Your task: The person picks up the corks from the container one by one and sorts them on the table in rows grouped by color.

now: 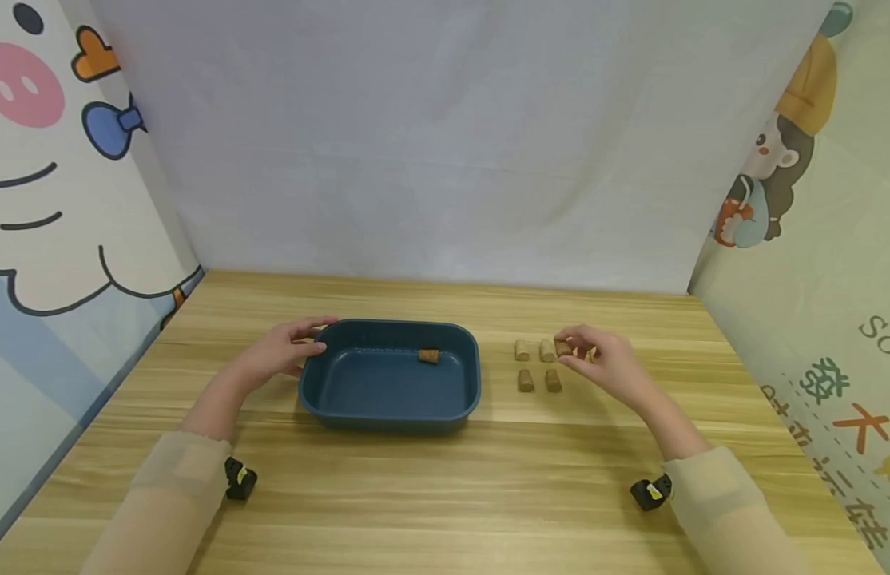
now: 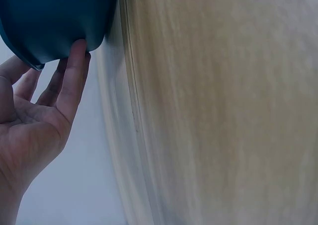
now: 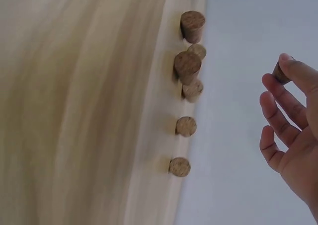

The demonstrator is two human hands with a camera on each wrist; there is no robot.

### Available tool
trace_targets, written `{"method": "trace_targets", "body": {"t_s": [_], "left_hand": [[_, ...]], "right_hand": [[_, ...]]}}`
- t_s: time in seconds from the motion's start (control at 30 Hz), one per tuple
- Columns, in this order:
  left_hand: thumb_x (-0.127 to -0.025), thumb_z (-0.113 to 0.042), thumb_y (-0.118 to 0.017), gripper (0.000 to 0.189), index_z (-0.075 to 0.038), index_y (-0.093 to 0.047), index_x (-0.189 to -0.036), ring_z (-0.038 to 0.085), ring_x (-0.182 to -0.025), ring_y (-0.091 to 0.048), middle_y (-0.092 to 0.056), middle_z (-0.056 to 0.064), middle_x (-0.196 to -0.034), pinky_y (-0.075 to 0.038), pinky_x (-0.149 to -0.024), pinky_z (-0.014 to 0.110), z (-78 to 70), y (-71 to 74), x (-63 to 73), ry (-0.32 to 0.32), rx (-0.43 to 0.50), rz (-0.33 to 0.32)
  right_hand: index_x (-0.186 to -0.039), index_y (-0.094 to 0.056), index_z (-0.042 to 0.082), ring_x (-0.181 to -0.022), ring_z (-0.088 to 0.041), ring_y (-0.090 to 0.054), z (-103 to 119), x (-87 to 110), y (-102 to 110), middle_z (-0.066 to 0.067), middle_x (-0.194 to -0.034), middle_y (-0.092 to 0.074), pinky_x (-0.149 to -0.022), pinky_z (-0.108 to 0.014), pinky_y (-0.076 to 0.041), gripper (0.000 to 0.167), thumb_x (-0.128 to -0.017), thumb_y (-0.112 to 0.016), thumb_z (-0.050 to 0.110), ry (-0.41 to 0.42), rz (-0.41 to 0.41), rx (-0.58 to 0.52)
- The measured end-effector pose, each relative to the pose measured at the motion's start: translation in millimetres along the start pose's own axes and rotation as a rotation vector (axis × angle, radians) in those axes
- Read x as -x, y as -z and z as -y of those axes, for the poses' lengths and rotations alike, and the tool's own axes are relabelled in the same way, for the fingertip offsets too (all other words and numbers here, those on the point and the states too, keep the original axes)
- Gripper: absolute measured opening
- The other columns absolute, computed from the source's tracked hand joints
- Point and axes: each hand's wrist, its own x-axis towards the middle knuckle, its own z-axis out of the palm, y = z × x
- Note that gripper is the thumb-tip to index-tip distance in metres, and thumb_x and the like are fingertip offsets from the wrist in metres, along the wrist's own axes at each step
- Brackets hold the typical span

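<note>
A dark blue rectangular basin [image 1: 387, 419] sits on the table with one brown cork stopper [image 1: 429, 356] lying inside. At its left end, my left hand [image 1: 283, 350] holds the rim, the thumb over the edge and the fingers [image 2: 74, 71] against the outer wall. My right hand [image 1: 606, 363] pinches a cork stopper [image 3: 281, 75] between thumb and index finger, above the table. Below and beside it stand several more: pale corks [image 1: 522, 350] in the back row, darker ones [image 1: 526, 381] in front. The right hand partly hides the back row in the head view.
The wooden table [image 1: 431, 503] ends at a pale cloth backdrop [image 1: 431, 160]. Printed cartoon panels stand left [image 1: 49, 200] and right [image 1: 812, 319]. A small black device is strapped at each wrist.
</note>
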Motion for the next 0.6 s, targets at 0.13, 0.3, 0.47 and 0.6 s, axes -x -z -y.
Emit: {"method": "trace_targets", "body": {"t_s": [0.13,0.3,0.47,0.6], "left_hand": [[-0.099,-0.029,-0.05,0.055,-0.023,-0.03,-0.149,0.045,-0.132,-0.034,-0.021,0.024,-0.152,-0.048,-0.087,0.053,-1.0,0.3,1.5,-0.003,0.004,0.001],[-0.099,-0.028,-0.05,0.054,-0.023,-0.03,-0.149,0.045,-0.131,-0.034,-0.021,0.024,-0.152,-0.048,-0.087,0.053,-3.3,0.3,3.2,-0.006,0.007,0.004],[-0.1,-0.028,-0.05,0.054,-0.023,-0.03,-0.149,0.046,-0.132,-0.034,-0.02,0.024,-0.152,-0.048,-0.087,0.053,-3.0,0.0,2.7,-0.003,0.008,0.006],[-0.1,-0.027,-0.05,0.054,-0.022,-0.03,-0.149,0.046,-0.131,-0.034,-0.02,0.025,-0.152,-0.049,-0.087,0.053,-2.1,0.1,2.5,-0.009,0.009,0.007]], "right_hand": [[-0.11,-0.064,0.011,-0.074,-0.011,-0.057,-8.3,6.1,1.0,-0.002,-0.089,-0.071,-0.059,-0.027,-0.046,0.027,-0.084,-0.072,0.011,-0.017,0.016,0.012],[-0.108,-0.065,0.008,-0.071,-0.011,-0.056,-18.0,12.4,0.8,-0.003,-0.088,-0.071,-0.058,-0.025,-0.045,0.026,-0.083,-0.072,0.01,-0.025,0.038,0.043],[-0.107,-0.067,0.005,-0.068,-0.009,-0.055,-27.9,18.3,-0.6,-0.004,-0.087,-0.071,-0.057,-0.025,-0.044,0.025,-0.083,-0.072,0.009,-0.034,0.102,0.086],[-0.108,-0.066,0.005,-0.071,-0.009,-0.056,-33.0,20.1,-1.6,-0.003,-0.087,-0.069,-0.059,-0.026,-0.045,0.024,-0.085,-0.071,0.01,-0.049,0.178,0.091]]}}
